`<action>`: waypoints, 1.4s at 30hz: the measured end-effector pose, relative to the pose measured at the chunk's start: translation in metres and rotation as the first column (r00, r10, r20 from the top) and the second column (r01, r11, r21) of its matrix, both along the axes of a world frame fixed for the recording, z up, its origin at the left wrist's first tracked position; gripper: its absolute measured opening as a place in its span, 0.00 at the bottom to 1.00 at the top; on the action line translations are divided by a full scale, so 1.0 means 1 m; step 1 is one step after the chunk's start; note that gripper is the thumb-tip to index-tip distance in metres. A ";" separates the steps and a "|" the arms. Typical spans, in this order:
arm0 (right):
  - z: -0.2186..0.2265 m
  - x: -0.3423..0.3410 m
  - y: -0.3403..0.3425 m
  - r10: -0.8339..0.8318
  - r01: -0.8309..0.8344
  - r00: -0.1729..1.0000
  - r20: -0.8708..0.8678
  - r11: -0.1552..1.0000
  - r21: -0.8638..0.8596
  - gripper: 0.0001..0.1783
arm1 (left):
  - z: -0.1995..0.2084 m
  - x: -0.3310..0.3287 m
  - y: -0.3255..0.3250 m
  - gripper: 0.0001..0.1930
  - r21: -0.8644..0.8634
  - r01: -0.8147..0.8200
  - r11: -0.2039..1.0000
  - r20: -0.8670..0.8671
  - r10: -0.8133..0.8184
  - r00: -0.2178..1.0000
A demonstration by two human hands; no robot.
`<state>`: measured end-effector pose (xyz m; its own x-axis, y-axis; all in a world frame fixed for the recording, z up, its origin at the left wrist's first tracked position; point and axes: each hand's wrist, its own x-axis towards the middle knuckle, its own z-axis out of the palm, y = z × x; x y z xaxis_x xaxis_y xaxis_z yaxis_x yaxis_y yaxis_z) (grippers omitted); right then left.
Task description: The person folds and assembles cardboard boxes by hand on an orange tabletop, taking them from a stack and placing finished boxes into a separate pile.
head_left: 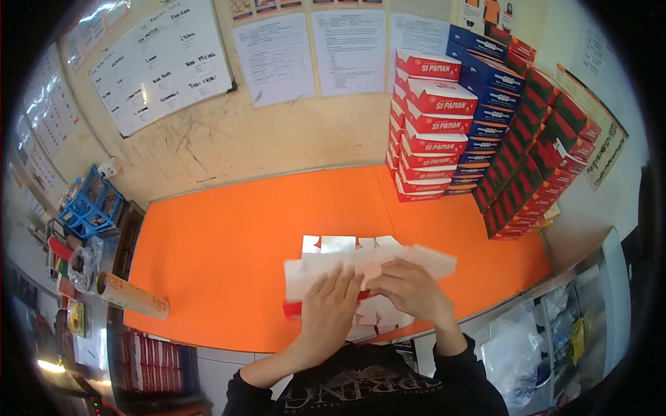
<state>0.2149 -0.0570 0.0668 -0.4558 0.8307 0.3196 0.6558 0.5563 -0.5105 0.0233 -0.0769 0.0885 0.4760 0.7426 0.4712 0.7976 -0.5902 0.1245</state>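
A white box blank (302,276) with a red strip on its near side lies across the near middle of the orange table, its right end tilted up and slightly blurred. My left hand (331,304) presses on it with outstretched fingers. To the right, my right hand (411,288) has its fingers bent and closed at the blank's near edge, by the red strip. Beneath the blank are more flat white cardboard blanks (338,245), whose notched flaps show beyond its far edge and below my right hand.
Stacked red-and-white boxes (437,125), blue boxes (494,76) and dark red-and-black boxes (531,173) stand at the back right of the orange table (229,243). A cardboard tube (132,295) lies at the left edge. Beyond it is a blue wire basket (91,204). Plastic bags (510,347) hang at lower right.
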 end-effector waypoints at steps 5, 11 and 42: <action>0.022 0.043 -0.052 -0.087 0.275 0.641 -0.763 0.954 0.123 0.15 | 0.007 -0.022 -0.006 0.11 -0.619 0.305 0.723 0.231 -0.204 0.951; 0.008 0.030 -0.021 0.011 -0.232 0.863 -0.505 0.897 -0.377 0.19 | -0.008 -0.035 -0.002 0.12 -0.682 0.704 0.200 0.689 -0.145 0.710; 0.021 0.001 0.038 0.089 0.135 0.957 -0.277 0.707 0.695 0.11 | -0.009 0.012 0.018 0.18 -0.133 0.194 0.972 0.991 0.135 0.007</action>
